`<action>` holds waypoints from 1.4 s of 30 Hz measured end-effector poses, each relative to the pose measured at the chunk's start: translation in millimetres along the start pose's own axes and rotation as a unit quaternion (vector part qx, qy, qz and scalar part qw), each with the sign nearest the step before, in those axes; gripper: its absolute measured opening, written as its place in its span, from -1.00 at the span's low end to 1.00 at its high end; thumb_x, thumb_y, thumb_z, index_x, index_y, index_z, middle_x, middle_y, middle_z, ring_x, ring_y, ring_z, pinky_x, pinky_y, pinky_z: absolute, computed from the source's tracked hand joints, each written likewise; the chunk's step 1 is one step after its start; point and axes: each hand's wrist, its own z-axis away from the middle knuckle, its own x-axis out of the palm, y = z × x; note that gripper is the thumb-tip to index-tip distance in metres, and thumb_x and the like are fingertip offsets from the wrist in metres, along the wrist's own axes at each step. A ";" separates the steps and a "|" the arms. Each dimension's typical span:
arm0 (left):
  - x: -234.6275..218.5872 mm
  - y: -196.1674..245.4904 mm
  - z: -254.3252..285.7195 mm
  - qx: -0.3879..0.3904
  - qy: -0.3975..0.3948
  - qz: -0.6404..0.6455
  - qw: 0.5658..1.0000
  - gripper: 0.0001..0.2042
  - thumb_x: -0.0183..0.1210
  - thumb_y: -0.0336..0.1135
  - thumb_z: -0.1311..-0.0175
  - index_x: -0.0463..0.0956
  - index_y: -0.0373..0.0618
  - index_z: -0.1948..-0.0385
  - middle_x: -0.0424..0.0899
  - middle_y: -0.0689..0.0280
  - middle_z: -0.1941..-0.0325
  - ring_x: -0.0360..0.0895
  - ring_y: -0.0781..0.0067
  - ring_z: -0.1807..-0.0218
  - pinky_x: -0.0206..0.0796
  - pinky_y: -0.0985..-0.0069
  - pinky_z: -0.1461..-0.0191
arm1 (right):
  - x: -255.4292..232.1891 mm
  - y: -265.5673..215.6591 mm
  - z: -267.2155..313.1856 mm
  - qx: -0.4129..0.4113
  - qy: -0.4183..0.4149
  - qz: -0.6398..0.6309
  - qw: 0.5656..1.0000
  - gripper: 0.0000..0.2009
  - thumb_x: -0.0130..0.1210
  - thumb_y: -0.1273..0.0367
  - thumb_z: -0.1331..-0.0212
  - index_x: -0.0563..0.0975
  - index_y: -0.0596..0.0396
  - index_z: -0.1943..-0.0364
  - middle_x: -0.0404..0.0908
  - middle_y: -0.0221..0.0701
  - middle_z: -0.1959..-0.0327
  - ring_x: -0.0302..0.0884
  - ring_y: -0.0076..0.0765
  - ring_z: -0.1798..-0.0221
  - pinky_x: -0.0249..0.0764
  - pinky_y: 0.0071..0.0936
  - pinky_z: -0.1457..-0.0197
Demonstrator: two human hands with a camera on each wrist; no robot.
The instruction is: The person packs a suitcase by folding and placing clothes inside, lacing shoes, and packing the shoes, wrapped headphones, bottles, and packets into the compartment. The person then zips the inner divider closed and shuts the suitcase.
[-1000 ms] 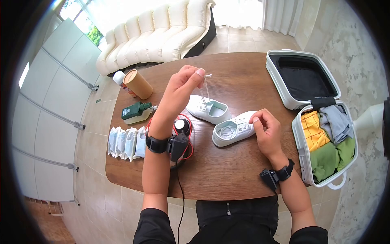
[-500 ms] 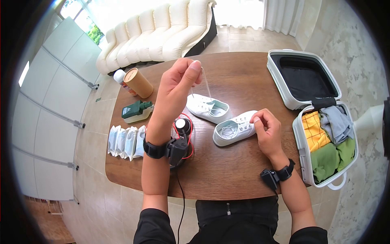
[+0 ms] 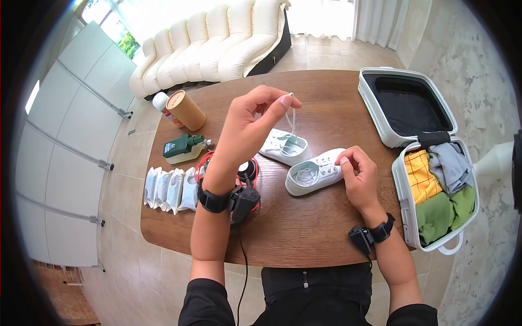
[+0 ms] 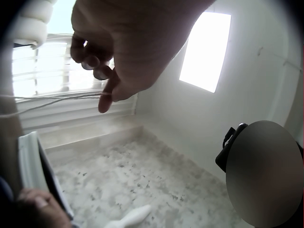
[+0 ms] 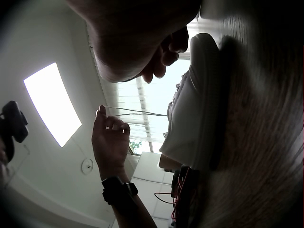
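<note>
White lace (image 3: pixel 294 118): left fingers (image 3: pixel 285 101) pinch it — right fingers (image 3: pixel 356 153) curl loosely by a shoe (image 3: pixel 319 177).

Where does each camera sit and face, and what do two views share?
Head: on the head, facing forward and down at the table, two white shoes and a suitcase; left hand, right hand and lap show.
Left wrist: on that wrist, facing past the left hand toward windows and mottled wall; part of the right hand and a blurred head show.
Right wrist: on that wrist, facing along the table past one shoe; right hand at top, left hand beyond.
Shared by both wrist views: left hand pinching a lace.
</note>
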 end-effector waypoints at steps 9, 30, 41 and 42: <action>-6.0 -10.8 6.3 -0.060 -0.131 -0.275 0.951 -0.82 0.20 -0.31 -0.49 0.68 -0.25 0.19 0.70 0.22 0.28 0.60 0.42 0.26 0.43 0.46 0.14 | -0.7 -0.4 0.0 -0.001 0.000 -0.001 1.000 -0.85 0.11 0.43 -0.37 0.59 0.15 0.37 0.51 -0.51 0.43 0.32 -0.67 0.48 0.25 -0.60 0.39; -16.5 0.0 21.2 -0.068 -0.103 -0.516 0.848 -0.84 0.15 -0.44 -0.28 0.74 -0.13 0.27 0.74 0.13 0.19 0.68 0.01 0.07 0.52 0.16 -0.04 | 0.7 2.3 1.1 0.003 -0.005 -0.003 1.000 -0.85 0.13 0.41 -0.35 0.59 0.15 0.38 0.51 -0.51 0.42 0.31 -0.66 0.48 0.24 -0.60 0.40; 2.8 -23.3 19.5 -0.010 -0.158 -0.397 0.904 -0.83 0.19 -0.44 -0.34 0.75 -0.14 0.14 0.75 0.15 0.15 0.68 0.03 0.01 0.51 0.14 -0.09 | -0.2 0.3 0.0 0.000 -0.004 0.000 1.000 -0.86 0.13 0.43 -0.36 0.59 0.15 0.38 0.51 -0.51 0.42 0.31 -0.66 0.48 0.25 -0.60 0.39; -0.4 -24.2 19.5 0.003 -0.123 -0.400 0.908 -0.86 0.22 -0.42 -0.34 0.73 -0.15 0.18 0.75 0.14 0.16 0.68 0.02 0.03 0.51 0.15 -0.06 | -0.2 -0.4 0.2 0.001 -0.005 0.000 1.000 -0.86 0.13 0.42 -0.36 0.59 0.15 0.38 0.51 -0.51 0.42 0.31 -0.67 0.48 0.24 -0.60 0.40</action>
